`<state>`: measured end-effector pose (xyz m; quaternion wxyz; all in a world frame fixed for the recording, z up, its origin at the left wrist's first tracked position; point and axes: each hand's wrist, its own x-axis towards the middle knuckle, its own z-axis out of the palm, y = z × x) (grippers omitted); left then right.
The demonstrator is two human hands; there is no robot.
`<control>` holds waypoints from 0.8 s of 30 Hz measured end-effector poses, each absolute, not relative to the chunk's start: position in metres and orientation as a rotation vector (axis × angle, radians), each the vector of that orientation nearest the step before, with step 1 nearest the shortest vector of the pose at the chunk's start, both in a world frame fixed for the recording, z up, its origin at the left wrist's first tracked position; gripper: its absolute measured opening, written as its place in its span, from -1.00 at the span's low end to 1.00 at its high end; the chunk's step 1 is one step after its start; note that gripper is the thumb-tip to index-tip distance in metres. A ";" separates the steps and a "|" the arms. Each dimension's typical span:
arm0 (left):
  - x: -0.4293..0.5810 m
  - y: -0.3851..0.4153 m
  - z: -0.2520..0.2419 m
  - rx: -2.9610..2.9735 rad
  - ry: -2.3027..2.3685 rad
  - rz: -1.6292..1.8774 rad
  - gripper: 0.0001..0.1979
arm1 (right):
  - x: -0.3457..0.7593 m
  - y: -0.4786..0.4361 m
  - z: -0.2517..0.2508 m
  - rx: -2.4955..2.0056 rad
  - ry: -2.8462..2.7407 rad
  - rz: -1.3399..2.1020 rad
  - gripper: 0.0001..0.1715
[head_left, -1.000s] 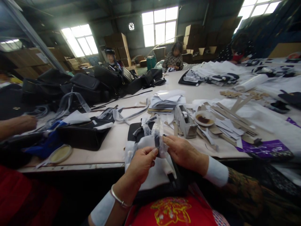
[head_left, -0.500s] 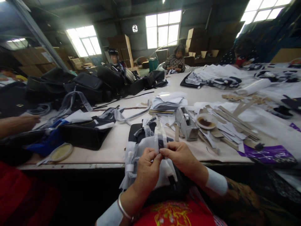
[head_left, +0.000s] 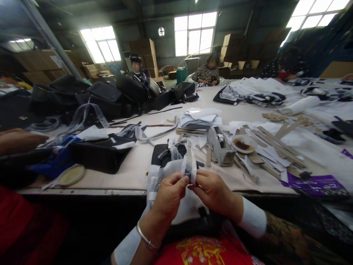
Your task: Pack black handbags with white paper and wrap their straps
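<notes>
A black bag (head_left: 159,151) lies at the table's front edge and reaches toward my lap, with white wrapping sheet over it. Across it runs a dark strap (head_left: 189,159) covered in whitish, see-through wrap. My left hand (head_left: 171,192) pinches this wrapped strap between thumb and forefinger. On its other side my right hand (head_left: 213,189) closes on the same strap, its fingertips partly hidden behind the wrap. Both hands sit close together above the bag. More wrapped straps hang down the bag's left side.
A grey tape dispenser (head_left: 220,147) stands beyond my right hand, beside a dish (head_left: 243,143) with brown residue and scattered card strips. Behind the bag is a stack of white sheets (head_left: 199,121). Black bags (head_left: 104,92) pile up at left, near a co-worker's hand (head_left: 20,141).
My fingers have shifted slightly on the wrapped strap; the right-hand fingers now curl behind it. The view has tilted a little.
</notes>
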<state>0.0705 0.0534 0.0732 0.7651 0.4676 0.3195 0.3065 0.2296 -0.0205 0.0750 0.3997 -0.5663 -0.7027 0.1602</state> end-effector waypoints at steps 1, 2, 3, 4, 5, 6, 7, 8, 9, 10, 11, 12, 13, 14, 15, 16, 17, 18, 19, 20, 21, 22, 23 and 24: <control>0.069 0.051 0.074 1.168 0.708 0.716 -0.76 | 0.231 -0.020 0.077 -1.418 -1.639 0.624 -0.64; 0.068 0.048 0.075 1.336 0.709 0.762 -0.78 | 0.232 -0.019 0.080 -1.389 -1.469 0.858 -0.56; 0.066 0.045 0.076 1.494 0.697 0.798 -0.79 | 0.232 -0.018 0.081 -1.351 -1.282 1.083 -0.49; 0.064 0.043 0.077 1.618 0.676 0.817 -0.80 | 0.232 -0.017 0.083 -1.308 -1.095 1.270 -0.45; 0.062 0.042 0.078 1.697 0.652 0.823 -0.82 | 0.231 -0.016 0.083 -1.264 -0.932 1.403 -0.42; 0.060 0.042 0.079 1.735 0.631 0.820 -0.83 | 0.230 -0.015 0.084 -1.225 -0.809 1.472 -0.42; 0.058 0.043 0.079 1.748 0.612 0.801 -0.83 | 0.228 -0.014 0.084 -1.197 -0.748 1.485 -0.43; 0.056 0.045 0.079 1.739 0.595 0.770 -0.84 | 0.226 -0.014 0.085 -1.181 -0.755 1.458 -0.47; 0.054 0.048 0.078 1.703 0.578 0.717 -0.83 | 0.224 -0.014 0.085 -1.177 -0.818 1.392 -0.52; 0.053 0.052 0.077 1.631 0.560 0.645 -0.78 | 0.222 -0.015 0.086 -1.189 -0.927 1.289 -0.57; 0.052 0.056 0.075 1.525 0.546 0.565 -0.71 | 0.221 -0.015 0.086 -1.215 -1.072 1.159 -0.64; 0.052 0.059 0.074 1.401 0.546 0.492 -0.63 | 0.220 -0.016 0.086 -1.249 -1.236 1.008 -0.71; 0.052 0.061 0.073 1.290 0.563 0.440 -0.57 | 0.219 -0.017 0.085 -1.287 -1.402 0.847 -0.77; 0.054 0.062 0.073 1.219 0.599 0.420 -0.54 | 0.218 -0.018 0.083 -1.325 -1.553 0.684 -0.78; 0.056 0.062 0.073 1.210 0.646 0.436 -0.54 | 0.218 -0.019 0.080 -1.366 -1.682 0.530 -0.77; 0.058 0.061 0.073 1.262 0.694 0.482 -0.57 | 0.217 -0.020 0.076 -1.410 -1.783 0.389 -0.74; 0.061 0.060 0.074 1.358 0.729 0.540 -0.62 | 0.215 -0.020 0.072 -1.458 -1.854 0.254 -0.70; 0.064 0.058 0.074 1.467 0.744 0.599 -0.68 | 0.214 -0.021 0.068 -1.506 -1.900 0.127 -0.67; 0.066 0.056 0.074 1.562 0.742 0.652 -0.72 | 0.213 -0.022 0.065 -1.553 -1.928 0.020 -0.65; 0.067 0.054 0.074 1.632 0.731 0.693 -0.75 | 0.213 -0.022 0.063 -1.593 -1.945 -0.050 -0.62; 0.068 0.053 0.073 1.675 0.721 0.723 -0.77 | 0.213 -0.023 0.062 -1.617 -1.961 -0.065 -0.61; 0.068 0.052 0.072 1.698 0.715 0.752 -0.76 | 0.215 -0.023 0.063 -1.618 -1.975 -0.016 -0.61; 0.067 0.052 0.072 1.711 0.710 0.782 -0.75 | 0.217 -0.024 0.066 -1.599 -1.974 0.089 -0.64; 0.065 0.052 0.072 1.721 0.702 0.820 -0.75 | 0.220 -0.024 0.070 -1.568 -1.942 0.238 -0.66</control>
